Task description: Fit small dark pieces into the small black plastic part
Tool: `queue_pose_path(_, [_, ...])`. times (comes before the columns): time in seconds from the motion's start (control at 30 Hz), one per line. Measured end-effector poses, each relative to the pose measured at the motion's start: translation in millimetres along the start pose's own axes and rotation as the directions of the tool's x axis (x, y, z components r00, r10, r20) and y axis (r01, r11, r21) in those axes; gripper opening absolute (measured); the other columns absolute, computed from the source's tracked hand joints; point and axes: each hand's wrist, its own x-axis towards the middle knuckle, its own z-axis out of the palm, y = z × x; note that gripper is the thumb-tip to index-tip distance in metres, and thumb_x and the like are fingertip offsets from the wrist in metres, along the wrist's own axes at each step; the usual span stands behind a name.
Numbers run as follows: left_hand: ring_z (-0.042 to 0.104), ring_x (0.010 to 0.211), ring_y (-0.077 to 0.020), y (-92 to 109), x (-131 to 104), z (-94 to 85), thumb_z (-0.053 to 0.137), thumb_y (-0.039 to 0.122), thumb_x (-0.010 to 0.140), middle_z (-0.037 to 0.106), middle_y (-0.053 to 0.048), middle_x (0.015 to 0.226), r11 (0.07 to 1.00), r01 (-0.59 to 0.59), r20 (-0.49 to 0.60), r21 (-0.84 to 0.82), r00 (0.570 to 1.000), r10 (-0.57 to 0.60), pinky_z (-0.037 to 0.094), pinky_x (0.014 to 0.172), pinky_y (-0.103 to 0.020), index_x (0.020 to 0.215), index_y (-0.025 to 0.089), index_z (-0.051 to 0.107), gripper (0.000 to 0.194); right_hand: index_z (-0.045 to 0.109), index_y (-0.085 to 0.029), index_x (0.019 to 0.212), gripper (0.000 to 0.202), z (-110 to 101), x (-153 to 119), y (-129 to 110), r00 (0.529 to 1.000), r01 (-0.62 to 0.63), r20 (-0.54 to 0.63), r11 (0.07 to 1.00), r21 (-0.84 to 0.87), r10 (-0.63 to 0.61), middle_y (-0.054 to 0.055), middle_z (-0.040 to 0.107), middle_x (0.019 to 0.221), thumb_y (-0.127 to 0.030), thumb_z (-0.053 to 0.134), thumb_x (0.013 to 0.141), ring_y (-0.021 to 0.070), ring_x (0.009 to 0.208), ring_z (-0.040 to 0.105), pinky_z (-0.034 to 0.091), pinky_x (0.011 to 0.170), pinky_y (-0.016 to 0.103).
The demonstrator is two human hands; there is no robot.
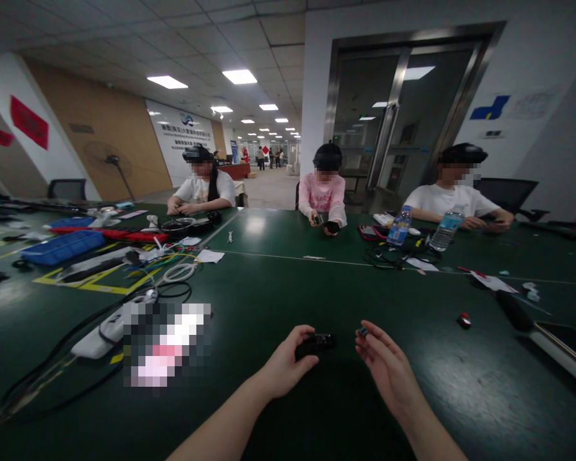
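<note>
Low over the dark green table, my left hand (288, 362) is closed round one end of a small black oblong device (320, 342). Its other end sticks out to the right, with faint light marks on top; I cannot make out its kind. To the right of it, my right hand (384, 362) pinches a small dark bluish piece (363, 331) between thumb and fingertips. That piece is too small to name. A gap separates it from the black device.
A white power strip (98, 336) with black cables and a blurred-out bright object lie left. A blue tray (62, 246) stands farther back. Right are a small red-and-black item (464, 320) and a dark-screened device (569, 349). Water bottles (446, 229) and three seated people are across the table (269, 288).
</note>
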Motion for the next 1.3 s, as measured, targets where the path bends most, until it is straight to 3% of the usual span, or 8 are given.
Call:
queue_pose_path(0.37, [0.053, 0.106, -0.0212, -6.8, -0.5, 2.0, 0.060, 0.015, 0.080, 0.055, -0.006, 0.115, 0.999, -0.017, 0.029, 0.048, 0.999, 0.015, 0.040, 0.092, -0.038, 0.120, 0.024, 0.040, 0.046, 0.067, -0.026, 0.092, 0.033, -1.6, 0.8, 0.9, 1.000, -0.023, 0.024, 0.991, 0.134, 0.020, 0.001, 0.068, 0.092, -0.038, 0.077, 0.063, 0.0199, 0.085, 0.063, 0.050, 0.081, 0.037])
queue_pose_path(0.57, [0.056, 0.103, -0.0192, -5.6, -1.3, 2.8, 0.056, 0.013, 0.082, 0.058, -0.006, 0.113, 0.999, 0.008, 0.074, 0.039, 0.997, -0.010, 0.042, 0.089, -0.035, 0.121, 0.023, 0.038, 0.044, 0.067, -0.026, 0.096, 0.043, 5.9, -6.3, -1.1, 0.999, -0.003, 0.050, 1.000, 0.012, 0.003, 0.002, 0.067, 0.095, -0.041, 0.079, 0.058, 0.0231, 0.091, 0.062, 0.048, 0.085, 0.041])
queue_pose_path(0.7, [0.058, 0.100, -0.0181, -2.8, -1.8, 4.2, 0.056, 0.012, 0.082, 0.060, -0.004, 0.110, 0.998, 0.013, 0.091, 0.059, 0.996, -0.018, 0.043, 0.088, -0.033, 0.121, 0.023, 0.038, 0.045, 0.068, -0.024, 0.095, 0.040, 10.7, -10.4, 0.4, 0.991, 0.063, 0.126, 0.985, -0.161, -0.043, 0.004, 0.068, 0.095, -0.042, 0.077, 0.061, 0.0247, 0.097, 0.059, 0.045, 0.089, 0.041])
queue_pose_path(0.9, [0.058, 0.098, -0.0171, -2.8, -1.5, 4.7, 0.056, 0.014, 0.082, 0.060, -0.003, 0.105, 0.999, -0.002, 0.102, 0.036, 0.995, -0.002, 0.044, 0.087, -0.032, 0.120, 0.022, 0.038, 0.042, 0.068, -0.024, 0.093, 0.024, 18.4, -17.5, -1.9, 0.930, 0.295, 0.347, 0.800, -0.522, -0.117, 0.005, 0.065, 0.099, -0.035, 0.067, 0.072, 0.0244, 0.097, 0.058, 0.043, 0.091, 0.042])
queue_pose_path(1.1, [0.057, 0.100, -0.0173, -6.4, -0.5, 5.0, 0.055, 0.015, 0.082, 0.059, -0.003, 0.107, 1.000, -0.030, 0.101, -0.009, 0.994, 0.031, 0.044, 0.088, -0.033, 0.118, 0.022, 0.039, 0.040, 0.067, -0.028, 0.093, 0.020, 23.3, -22.9, -2.0, 0.877, 0.439, 0.462, 0.614, -0.656, -0.132, 0.003, 0.061, 0.107, -0.022, 0.063, 0.075, 0.0231, 0.106, 0.054, 0.040, 0.096, 0.040])
queue_pose_path(1.3, [0.055, 0.103, -0.0178, -6.7, 0.4, 5.5, 0.056, 0.013, 0.081, 0.058, -0.004, 0.109, 0.999, -0.027, 0.086, 0.022, 0.996, 0.025, 0.043, 0.091, -0.033, 0.116, 0.021, 0.040, 0.040, 0.066, -0.030, 0.094, 0.021, 23.7, -24.3, -5.8, 0.848, 0.505, 0.507, 0.522, -0.687, -0.154, 0.003, 0.063, 0.104, -0.019, 0.061, 0.076, 0.0237, 0.103, 0.053, 0.041, 0.094, 0.041])
